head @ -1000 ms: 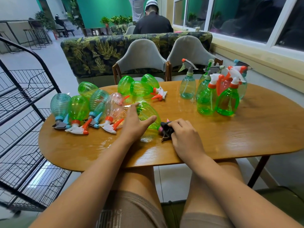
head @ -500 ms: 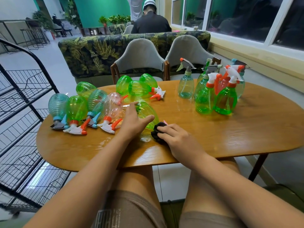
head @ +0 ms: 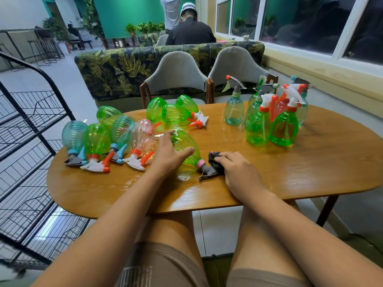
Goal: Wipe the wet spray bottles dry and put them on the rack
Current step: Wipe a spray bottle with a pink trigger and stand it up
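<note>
A green spray bottle with a pink collar and grey trigger lies on its side on the wooden table. My left hand grips its body, thumb over the top. My right hand holds a dark cloth bunched against the bottle's grey nozzle. Several more bottles lie in a row at the left and at the back. Several others stand upright at the right. The black wire rack stands left of the table.
Two grey chairs face me across the table, with a leaf-patterned sofa back behind them. A seated person is beyond the sofa. A window ledge runs along the right. Wet patches shine on the tabletop near my hands.
My right hand with the cloth slid left toward the bottle's nozzle, then back slightly; the grey trigger now shows beside it. My left hand stays on the bottle.
</note>
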